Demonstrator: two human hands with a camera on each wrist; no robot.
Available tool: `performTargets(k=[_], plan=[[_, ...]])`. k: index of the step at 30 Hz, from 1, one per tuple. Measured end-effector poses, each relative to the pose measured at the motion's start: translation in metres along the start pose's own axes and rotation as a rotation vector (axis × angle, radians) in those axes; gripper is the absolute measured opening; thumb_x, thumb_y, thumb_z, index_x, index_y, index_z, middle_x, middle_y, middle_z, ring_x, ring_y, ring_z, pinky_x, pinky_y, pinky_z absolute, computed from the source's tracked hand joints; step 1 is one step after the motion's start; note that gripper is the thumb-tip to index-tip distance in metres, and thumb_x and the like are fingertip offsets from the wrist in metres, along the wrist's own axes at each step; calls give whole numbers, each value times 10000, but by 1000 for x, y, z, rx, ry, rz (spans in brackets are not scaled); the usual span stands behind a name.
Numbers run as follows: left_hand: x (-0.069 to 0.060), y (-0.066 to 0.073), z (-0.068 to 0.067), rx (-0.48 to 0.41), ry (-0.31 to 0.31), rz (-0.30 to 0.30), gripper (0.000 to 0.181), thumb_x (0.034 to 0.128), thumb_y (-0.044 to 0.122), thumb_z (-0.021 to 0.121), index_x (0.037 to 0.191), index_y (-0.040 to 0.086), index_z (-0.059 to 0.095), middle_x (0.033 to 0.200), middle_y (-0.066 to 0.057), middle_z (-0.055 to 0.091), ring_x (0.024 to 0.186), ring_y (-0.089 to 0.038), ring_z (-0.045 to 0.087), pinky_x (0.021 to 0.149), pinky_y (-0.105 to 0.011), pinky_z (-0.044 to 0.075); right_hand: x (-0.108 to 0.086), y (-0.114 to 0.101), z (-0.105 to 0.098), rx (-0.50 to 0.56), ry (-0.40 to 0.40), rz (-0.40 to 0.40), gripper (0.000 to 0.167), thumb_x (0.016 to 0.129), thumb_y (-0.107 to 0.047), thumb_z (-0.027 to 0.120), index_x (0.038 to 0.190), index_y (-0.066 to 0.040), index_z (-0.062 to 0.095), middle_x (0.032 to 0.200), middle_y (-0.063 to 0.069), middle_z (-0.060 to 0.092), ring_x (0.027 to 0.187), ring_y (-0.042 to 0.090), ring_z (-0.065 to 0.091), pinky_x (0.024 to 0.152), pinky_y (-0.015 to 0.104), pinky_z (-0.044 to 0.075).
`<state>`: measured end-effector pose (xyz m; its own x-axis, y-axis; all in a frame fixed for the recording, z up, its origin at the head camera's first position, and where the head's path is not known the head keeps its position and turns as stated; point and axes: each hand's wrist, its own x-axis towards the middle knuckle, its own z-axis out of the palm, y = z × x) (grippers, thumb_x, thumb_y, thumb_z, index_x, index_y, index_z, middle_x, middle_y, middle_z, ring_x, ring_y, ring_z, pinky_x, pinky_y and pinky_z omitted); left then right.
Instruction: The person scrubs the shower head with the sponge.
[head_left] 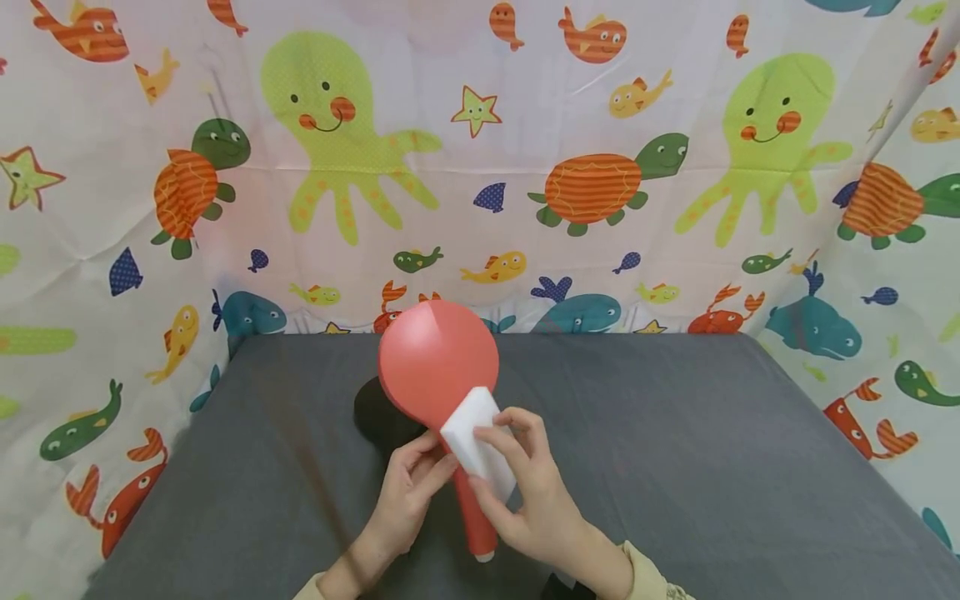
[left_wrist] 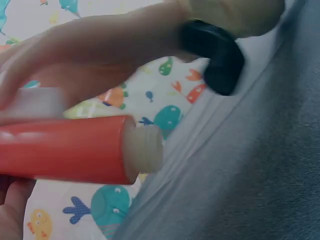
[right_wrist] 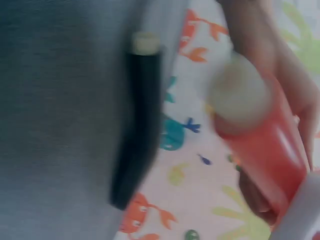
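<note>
A red paddle (head_left: 438,358) with a round head and a cream-tipped handle (left_wrist: 70,150) is held up over the table, head away from me. My left hand (head_left: 408,487) pinches it at the neck, where the head meets the handle. In my right hand (head_left: 532,492) is a white sponge-like block (head_left: 480,442), gripped between thumb and fingers. The block lies against the paddle around the neck and upper handle, covering part of it. In the right wrist view the red handle's cream end (right_wrist: 239,92) is blurred, and the block (right_wrist: 302,215) shows at the lower right edge.
Below the red paddle, a black paddle (head_left: 378,412) lies on the dark grey cloth-covered table (head_left: 660,450); its cream-tipped black handle (right_wrist: 142,90) shows in the right wrist view. A white curtain (head_left: 517,242) with sea animals hangs behind and at the sides.
</note>
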<state>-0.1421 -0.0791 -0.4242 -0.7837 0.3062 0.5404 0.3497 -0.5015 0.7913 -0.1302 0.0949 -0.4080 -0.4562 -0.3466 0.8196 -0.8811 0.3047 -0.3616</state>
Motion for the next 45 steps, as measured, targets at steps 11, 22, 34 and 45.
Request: performTargets(k=[11, 22, 34, 45], plan=[[1, 10, -11, -66, 60, -30, 292, 929, -78, 432, 1208, -79, 518, 1110, -157, 614, 961, -178, 601, 818, -287, 505, -27, -11, -6, 39, -208, -133, 316, 891, -177, 595, 1147, -17, 501, 1170, 181, 364, 1015, 245, 440, 753, 244, 472], [-4, 0, 0, 51, -92, 18, 381, 902, -95, 492, 1279, -123, 449, 1299, -185, 487, 1157, -202, 473, 927, -305, 439, -2, 3, -2, 467, 110, 394, 484, 872, 117, 520, 1256, 28, 239, 1299, 137, 264, 1126, 263, 462, 757, 346, 526], [-3, -1, -5, 61, -70, -13, 355, 906, -79, 493, 1261, -82, 497, 1286, -177, 485, 1188, -254, 421, 985, -326, 380, -32, -9, -3, 525, -146, 344, 470, 860, 105, 528, 1259, -5, 305, 1201, 165, 397, 1065, 229, 541, 694, 368, 540], [-9, -10, 7, 21, -135, -1, 330, 896, -89, 509, 1226, -116, 507, 1242, -188, 510, 1152, -249, 440, 943, -320, 412, -3, 1, -18, 482, 194, 425, 400, 897, 101, 469, 1223, 53, 242, 1236, 137, 303, 1055, 242, 512, 703, 316, 537]])
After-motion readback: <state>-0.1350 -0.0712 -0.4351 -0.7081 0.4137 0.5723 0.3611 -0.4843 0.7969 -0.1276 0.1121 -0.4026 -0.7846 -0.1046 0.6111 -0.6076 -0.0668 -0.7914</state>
